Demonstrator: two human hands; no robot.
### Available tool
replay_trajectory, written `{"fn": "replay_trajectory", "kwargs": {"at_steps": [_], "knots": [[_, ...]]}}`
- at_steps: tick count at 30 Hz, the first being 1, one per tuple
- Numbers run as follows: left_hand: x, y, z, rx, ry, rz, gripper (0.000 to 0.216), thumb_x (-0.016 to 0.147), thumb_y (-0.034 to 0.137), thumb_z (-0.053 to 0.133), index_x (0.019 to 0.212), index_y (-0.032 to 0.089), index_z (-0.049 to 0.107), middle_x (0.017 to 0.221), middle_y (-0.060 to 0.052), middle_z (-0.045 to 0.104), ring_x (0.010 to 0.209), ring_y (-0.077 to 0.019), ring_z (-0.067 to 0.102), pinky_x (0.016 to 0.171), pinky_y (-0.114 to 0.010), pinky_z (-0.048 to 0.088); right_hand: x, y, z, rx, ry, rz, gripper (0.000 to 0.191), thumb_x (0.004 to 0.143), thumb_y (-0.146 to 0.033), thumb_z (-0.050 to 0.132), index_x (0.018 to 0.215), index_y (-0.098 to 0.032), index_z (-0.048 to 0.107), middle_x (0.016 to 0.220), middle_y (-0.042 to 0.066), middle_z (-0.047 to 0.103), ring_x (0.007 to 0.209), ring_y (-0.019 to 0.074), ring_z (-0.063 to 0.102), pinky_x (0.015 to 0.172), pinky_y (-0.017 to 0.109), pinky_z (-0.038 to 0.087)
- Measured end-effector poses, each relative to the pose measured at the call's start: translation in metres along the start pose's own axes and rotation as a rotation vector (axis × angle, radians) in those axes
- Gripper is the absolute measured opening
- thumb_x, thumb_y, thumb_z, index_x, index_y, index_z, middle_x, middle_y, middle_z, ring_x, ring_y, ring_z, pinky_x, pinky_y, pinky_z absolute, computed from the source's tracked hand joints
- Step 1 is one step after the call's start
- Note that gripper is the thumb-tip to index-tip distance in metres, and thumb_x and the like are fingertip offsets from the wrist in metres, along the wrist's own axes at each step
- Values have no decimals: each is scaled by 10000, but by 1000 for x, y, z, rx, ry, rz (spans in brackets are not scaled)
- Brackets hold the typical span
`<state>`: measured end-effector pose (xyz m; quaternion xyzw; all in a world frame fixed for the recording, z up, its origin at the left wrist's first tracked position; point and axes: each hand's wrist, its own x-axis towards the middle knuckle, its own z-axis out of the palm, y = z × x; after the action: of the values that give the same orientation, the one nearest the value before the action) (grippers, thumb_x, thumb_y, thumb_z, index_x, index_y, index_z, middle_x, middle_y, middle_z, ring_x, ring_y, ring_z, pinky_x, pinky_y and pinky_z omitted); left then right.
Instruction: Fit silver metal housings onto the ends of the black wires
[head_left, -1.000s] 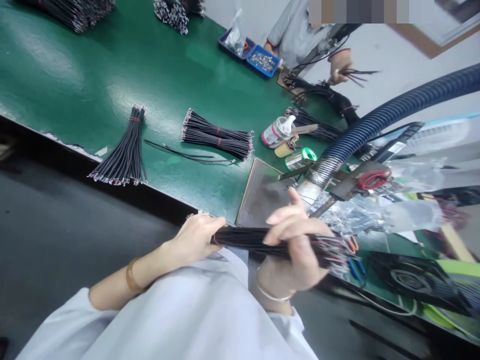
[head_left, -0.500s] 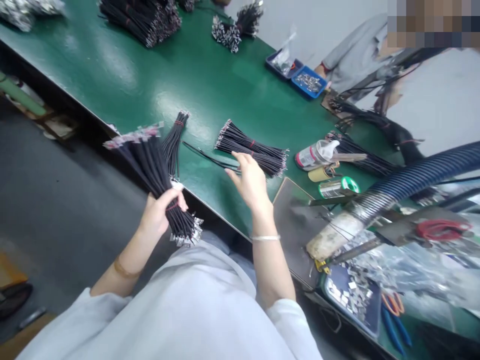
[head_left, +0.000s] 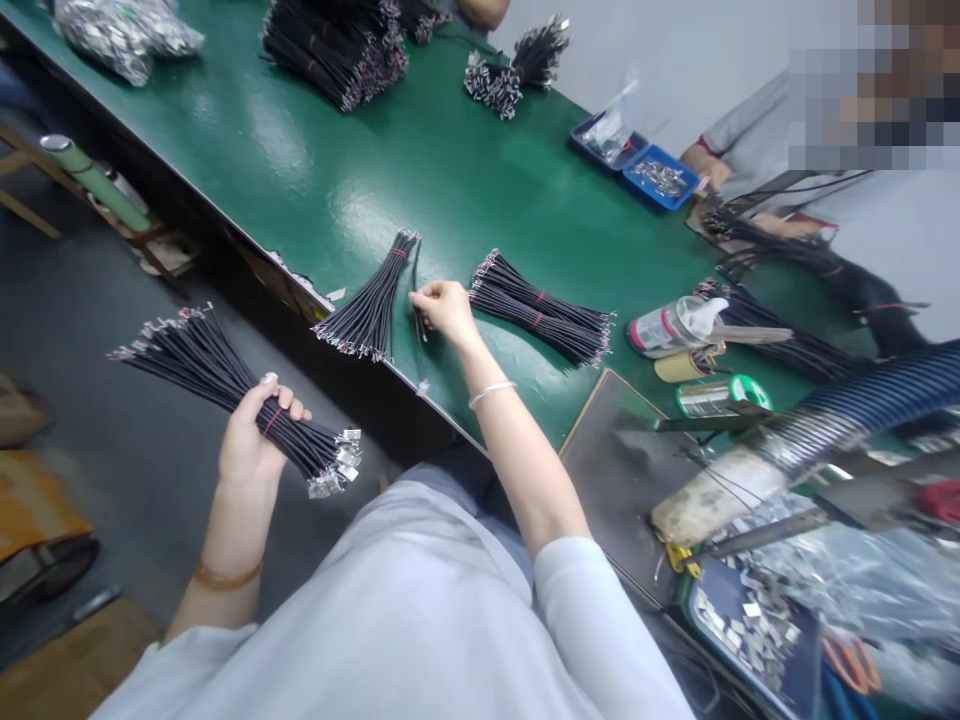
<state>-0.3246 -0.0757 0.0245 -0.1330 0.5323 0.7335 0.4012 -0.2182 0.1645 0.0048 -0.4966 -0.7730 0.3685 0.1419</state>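
My left hand [head_left: 253,435] is wrapped round a bundle of black cables [head_left: 199,360], out past the table's front edge. A red tie circles that bundle near the hand, and silvery metal connectors show at its lower right end. Over the table, my right hand [head_left: 448,312] pinches a few loose black cables [head_left: 416,265], held nearly upright in the view. Just left of them lies a fanned cable bundle [head_left: 367,300], tied in red at its narrow top. To the right of my right hand rest tied cable bundles [head_left: 544,308], apart from the fingers.
Larger cable stacks [head_left: 330,50] lie at the back of the green table [head_left: 480,180]. A plastic bottle [head_left: 667,328], a solder spool [head_left: 720,396] and a thick hose [head_left: 825,410] occupy the right side. Across the table, a co-worker's hand [head_left: 705,165] is near a blue tray [head_left: 658,180].
My left hand has moved the cable bundle left, away from the table edge. My right hand has shifted left and now pinches the loose cables, which lay flat before. The view has shifted.
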Motion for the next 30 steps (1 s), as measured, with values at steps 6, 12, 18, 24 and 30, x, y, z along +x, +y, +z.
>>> {"fn": "replay_trajectory", "kwargs": {"at_steps": [6, 12, 18, 24, 30], "knots": [[0, -4, -5, 27, -31, -12, 222, 640, 180, 681, 608, 209, 464, 460, 85, 478, 395, -76, 472, 444, -192, 491, 2, -13, 4, 138, 67, 8, 172, 906, -198, 574, 738, -196, 615, 574, -42, 595, 553, 144, 653, 685, 284, 569], [5, -27, -12, 133, -109, -42, 224, 568, 236, 730, 641, 201, 521, 468, 82, 558, 401, -81, 520, 456, -191, 485, -35, 7, -12, 175, 54, 13, 194, 843, -226, 650, 663, -220, 578, 509, -63, 583, 551, 162, 671, 773, 318, 582], [-9, -86, 4, 200, -185, -89, 192, 523, 267, 754, 632, 164, 634, 696, -67, 783, 457, -121, 624, 446, -215, 476, -60, 15, 5, 167, -44, 50, 161, 805, -182, 687, 681, -224, 592, 446, -89, 553, 536, 165, 676, 788, 320, 581], [-4, -99, 42, 129, -240, 46, 94, 620, 244, 678, 678, 201, 617, 767, -16, 791, 559, -120, 682, 558, -223, 516, -45, 12, 12, 183, -52, 44, 36, 839, -182, 672, 833, -208, 647, 511, -87, 593, 516, 136, 653, 712, 285, 584], [3, -89, 51, 103, -280, 258, 83, 672, 229, 667, 680, 199, 590, 666, 10, 735, 564, -126, 678, 574, -229, 513, -38, 14, 8, 214, -24, 56, 86, 877, -216, 647, 949, -180, 677, 650, -33, 680, 571, 144, 684, 657, 279, 591]]}}
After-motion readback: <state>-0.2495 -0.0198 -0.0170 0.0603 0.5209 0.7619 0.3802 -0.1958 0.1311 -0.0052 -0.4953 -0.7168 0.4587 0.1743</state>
